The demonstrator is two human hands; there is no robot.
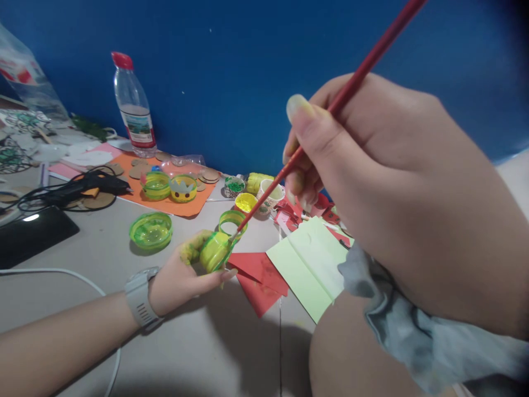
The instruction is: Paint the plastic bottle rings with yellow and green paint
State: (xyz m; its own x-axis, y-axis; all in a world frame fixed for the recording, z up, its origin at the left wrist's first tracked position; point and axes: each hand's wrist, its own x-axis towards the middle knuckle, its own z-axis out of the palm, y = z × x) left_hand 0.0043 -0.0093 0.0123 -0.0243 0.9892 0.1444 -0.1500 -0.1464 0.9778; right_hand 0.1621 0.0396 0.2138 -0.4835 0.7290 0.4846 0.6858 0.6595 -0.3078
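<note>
My left hand (182,275), with a grey watch on the wrist and yellow paint on the fingers, holds a small green plastic cup piece (214,251) tilted on its side just above the floor. Close to the camera, my right hand (384,198) grips a red-handled paintbrush (314,135). The brush tip touches the rim of the green piece. A grey cloth (413,325) lies under my right wrist, over my knee.
Around lie a green ring (232,221), a green cut bottle base (151,230), two more green bases (169,186) on orange paper, a yellow paint pot (245,203), a paper cup (270,196), red paper (258,278), light green paper (308,264), a water bottle (134,107), a glue gun (88,184).
</note>
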